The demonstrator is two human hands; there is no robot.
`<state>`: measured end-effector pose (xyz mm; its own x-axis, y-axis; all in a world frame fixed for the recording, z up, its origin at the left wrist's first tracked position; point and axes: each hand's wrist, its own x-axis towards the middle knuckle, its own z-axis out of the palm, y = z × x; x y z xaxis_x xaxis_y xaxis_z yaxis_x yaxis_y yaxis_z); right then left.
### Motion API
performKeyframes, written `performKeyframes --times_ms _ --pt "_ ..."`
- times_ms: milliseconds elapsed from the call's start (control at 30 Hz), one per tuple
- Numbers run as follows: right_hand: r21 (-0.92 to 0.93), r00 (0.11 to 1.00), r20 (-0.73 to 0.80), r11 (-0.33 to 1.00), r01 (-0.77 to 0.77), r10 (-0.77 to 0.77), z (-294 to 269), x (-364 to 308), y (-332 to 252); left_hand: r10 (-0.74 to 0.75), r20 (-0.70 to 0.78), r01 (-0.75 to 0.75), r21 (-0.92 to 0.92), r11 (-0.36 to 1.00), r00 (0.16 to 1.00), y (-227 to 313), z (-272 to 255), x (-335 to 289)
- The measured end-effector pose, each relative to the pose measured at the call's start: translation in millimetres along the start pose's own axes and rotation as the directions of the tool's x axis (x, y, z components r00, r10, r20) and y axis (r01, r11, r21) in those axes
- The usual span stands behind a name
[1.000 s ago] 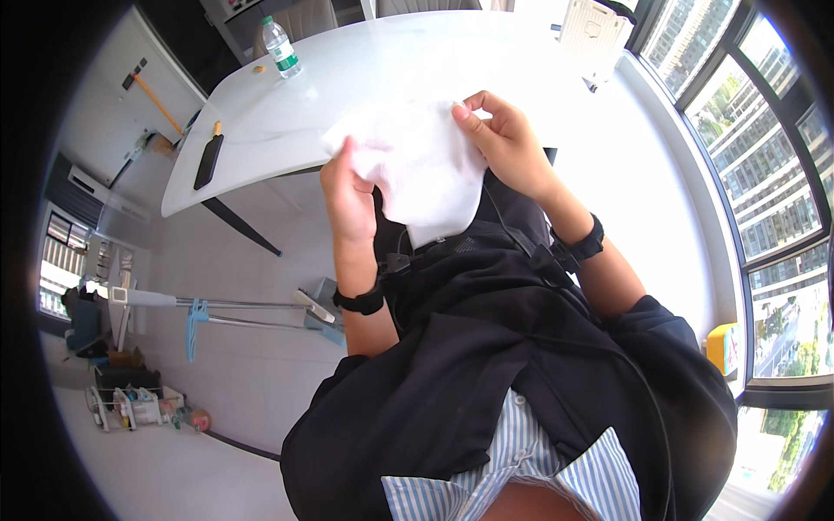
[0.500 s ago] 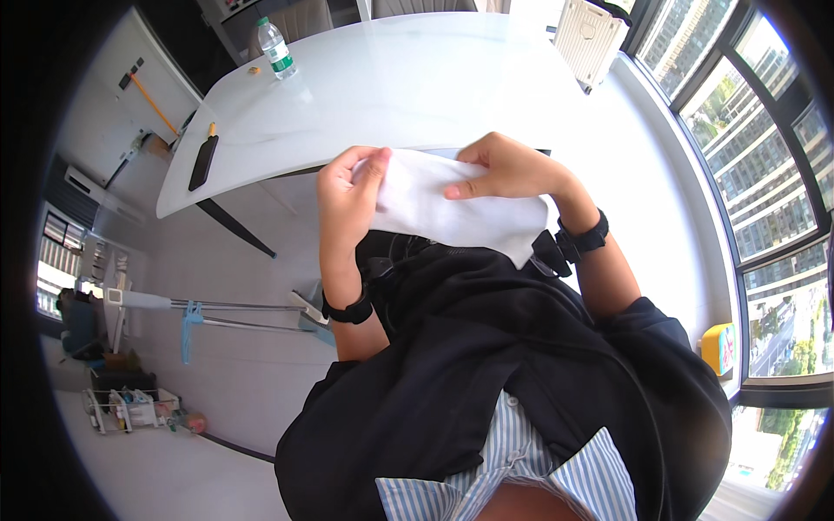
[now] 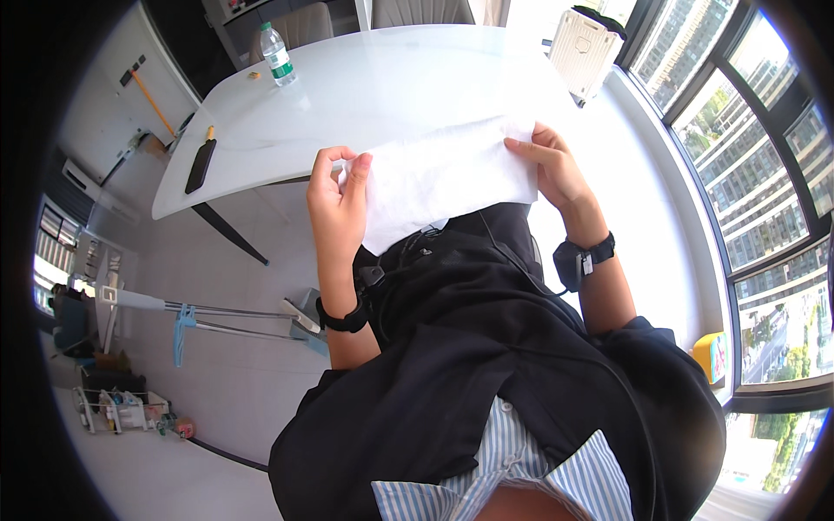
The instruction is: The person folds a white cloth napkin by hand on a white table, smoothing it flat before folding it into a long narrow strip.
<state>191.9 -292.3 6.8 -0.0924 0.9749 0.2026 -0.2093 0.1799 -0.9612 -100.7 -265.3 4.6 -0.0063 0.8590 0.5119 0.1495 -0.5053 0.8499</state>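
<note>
A white sheet, thin and soft like a tissue or cloth point(image 3: 447, 178), is stretched between my two hands in front of my body. My left hand point(image 3: 337, 195) pinches its left edge between thumb and fingers. On the opposite side my right hand point(image 3: 556, 169) grips the upper right corner, thumb lying on top. The sheet hangs over the near edge of the white table and my lap, its lower left corner drooping. Both wrists carry black bands.
On the glossy white table point(image 3: 382, 78) stand a water bottle point(image 3: 278, 56) with a green cap and a black flat object point(image 3: 201, 165) near the left edge. A mop point(image 3: 234, 314) lies at the left. A cream suitcase point(image 3: 585, 52) stands by the windows.
My right hand has moved right and away from my left, pulling the bunched white sheet out into a wide, flatter rectangle. My left hand has kept its hold.
</note>
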Motion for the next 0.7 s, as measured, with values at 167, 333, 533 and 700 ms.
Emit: performKeyframes --times_ms 167,333,533,700 --pt "0.223 0.989 -0.143 0.973 0.053 -0.021 14 -4 -4 -0.015 -0.030 0.012 -0.087 0.996 0.999 2 9 -3" --pt "0.020 0.976 -0.159 0.988 0.152 -0.147 14 -3 -5 0.003 -0.048 -0.005 -0.035 0.999 0.999 -1 13 -3" --pt "-0.287 0.887 -0.283 0.914 0.285 -0.365 24 -10 -11 -0.063 -0.061 0.049 -0.204 0.978 0.996 -10 13 0" --pt "-0.521 0.794 -0.342 0.804 0.286 -0.503 51 -26 -16 0.124 -0.386 -0.195 -0.151 0.969 0.914 -16 24 1"
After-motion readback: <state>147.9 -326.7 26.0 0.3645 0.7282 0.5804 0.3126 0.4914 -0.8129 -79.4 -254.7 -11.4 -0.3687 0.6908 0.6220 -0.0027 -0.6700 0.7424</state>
